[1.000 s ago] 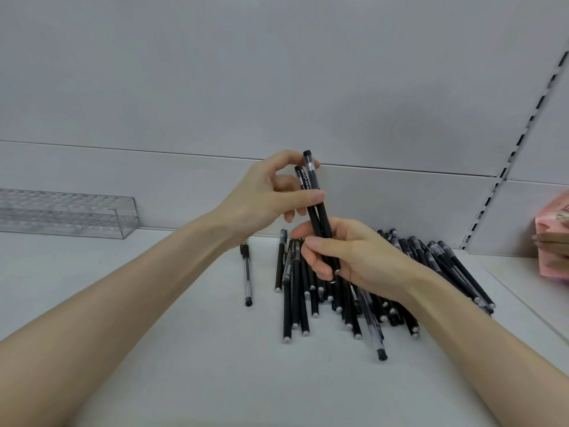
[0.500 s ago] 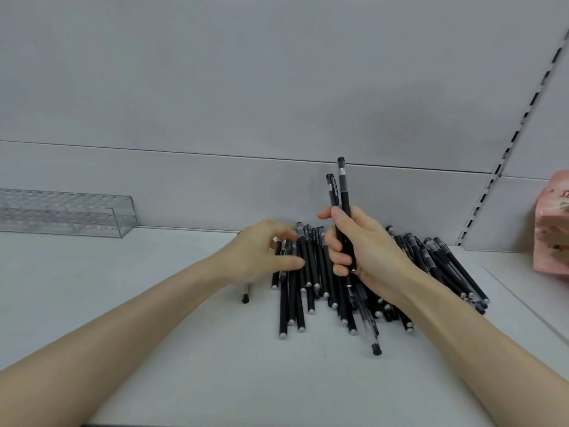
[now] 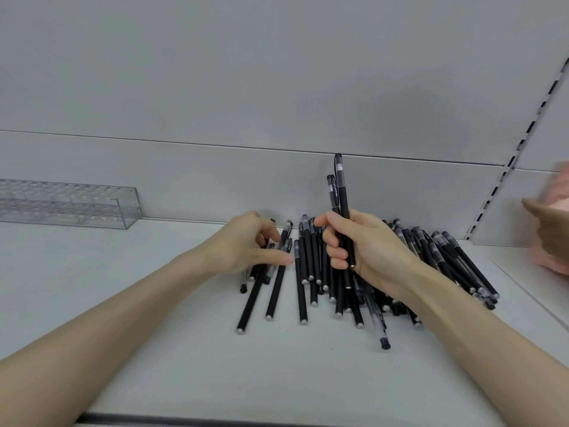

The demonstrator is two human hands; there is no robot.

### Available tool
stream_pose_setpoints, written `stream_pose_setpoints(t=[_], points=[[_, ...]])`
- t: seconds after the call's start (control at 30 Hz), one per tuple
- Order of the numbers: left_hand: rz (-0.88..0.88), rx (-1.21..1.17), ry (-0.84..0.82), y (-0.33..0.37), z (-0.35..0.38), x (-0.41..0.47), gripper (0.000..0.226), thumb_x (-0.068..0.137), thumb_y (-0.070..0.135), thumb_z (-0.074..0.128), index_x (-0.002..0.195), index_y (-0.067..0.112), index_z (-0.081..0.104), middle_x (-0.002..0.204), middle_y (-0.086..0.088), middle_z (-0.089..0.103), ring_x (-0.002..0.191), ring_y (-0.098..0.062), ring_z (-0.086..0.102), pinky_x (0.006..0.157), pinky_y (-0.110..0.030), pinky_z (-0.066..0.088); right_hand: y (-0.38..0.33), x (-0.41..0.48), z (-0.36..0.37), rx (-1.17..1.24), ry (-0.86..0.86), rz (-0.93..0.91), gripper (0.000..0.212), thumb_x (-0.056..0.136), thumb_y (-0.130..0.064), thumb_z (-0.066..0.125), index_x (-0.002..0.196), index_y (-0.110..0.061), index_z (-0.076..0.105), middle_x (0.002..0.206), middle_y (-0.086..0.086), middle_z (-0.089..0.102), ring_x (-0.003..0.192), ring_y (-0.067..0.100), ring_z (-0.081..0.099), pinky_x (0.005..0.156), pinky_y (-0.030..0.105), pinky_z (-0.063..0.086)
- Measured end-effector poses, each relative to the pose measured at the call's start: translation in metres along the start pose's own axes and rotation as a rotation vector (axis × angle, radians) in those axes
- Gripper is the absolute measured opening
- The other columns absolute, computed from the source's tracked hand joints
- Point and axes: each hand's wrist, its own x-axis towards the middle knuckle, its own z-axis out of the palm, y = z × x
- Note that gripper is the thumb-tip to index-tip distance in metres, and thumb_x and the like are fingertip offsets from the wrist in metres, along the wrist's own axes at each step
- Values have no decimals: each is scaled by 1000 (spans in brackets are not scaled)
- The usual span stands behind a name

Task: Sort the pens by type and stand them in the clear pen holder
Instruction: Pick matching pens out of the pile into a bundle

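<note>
Right hand (image 3: 366, 254) holding two pens (image 3: 341, 192); left hand (image 3: 246, 248) on the pen pile (image 3: 311, 272).
Your right fingers curl round both pens, upright above the pile. Your left fingers touch the pile's left side; you cannot tell whether they pinch one. The clear pen holder (image 3: 70, 201) stands well apart, far left.

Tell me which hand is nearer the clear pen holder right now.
Left. The left hand is over the left edge of the pen pile, to the right of the clear pen holder. The right hand grips two pens upright farther right, over the pile's middle.
</note>
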Motion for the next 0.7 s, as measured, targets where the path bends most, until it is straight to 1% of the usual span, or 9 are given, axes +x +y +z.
stream_pose_setpoints(t=[0.07,0.13,0.27,0.33,0.37,0.47,0.6,0.67,0.7], points=[[-26,-34,8,0,-6,1,39,73,39,77,102,16,63,85,8,53,75,-8,54,67,-18,45,0,0,-1,-5,-2,0,19,101,-15,41,99,-2,54,59,0,43,49,11,34,44,20,31],[-47,-30,-25,-2,-12,0,34,75,35,77,100,19,62,88,7,55,74,-9,56,65,-16,44,0,-1,0,-1,-5,5,19,101,-15,41,99,-2,54,59,0,43,49,11,35,43,20,32],[-84,38,-176,-1,-8,0,47,77,41,74,115,17,60,84,10,52,72,-6,52,62,-14,39,-1,-1,4,28,-21,2,18,101,-14,40,100,-2,53,62,4,48,48,13,39,43,22,37],[-95,61,-213,2,-7,2,50,78,45,72,118,17,59,82,9,51,72,-8,51,64,-18,39,0,-1,4,13,-22,2,18,101,-16,41,102,-4,53,61,4,47,47,12,35,42,22,33],[-102,53,-220,3,-6,4,48,77,44,72,115,17,59,82,8,51,72,-10,51,66,-21,40,0,-1,3,0,-22,5,18,101,-18,42,104,-4,54,60,3,45,47,11,33,41,21,30],[-135,-93,-214,4,-4,4,42,74,36,78,102,12,60,83,2,50,68,-13,47,67,-26,40,1,-1,3,-28,-19,15,22,100,-19,44,107,-2,56,58,0,40,45,9,28,40,19,22],[-171,-255,-160,3,-2,0,34,70,27,82,93,15,59,83,2,52,67,-13,47,60,-24,38,1,-2,3,-97,-16,2,20,96,-19,52,103,-2,61,54,-3,37,44,8,23,39,19,17],[-172,-337,-153,4,-7,-2,29,72,22,81,90,15,59,75,3,57,62,-12,48,56,-22,39,1,-3,2,-103,-9,-4,21,96,-19,53,102,-1,62,51,-4,37,42,7,23,38,18,17],[-169,-408,-151,5,-11,-3,26,74,18,79,90,13,59,69,3,58,59,-10,49,54,-21,40,0,-3,2,-91,-8,-6,22,96,-18,51,102,1,61,51,-3,40,40,7,25,37,18,19]])
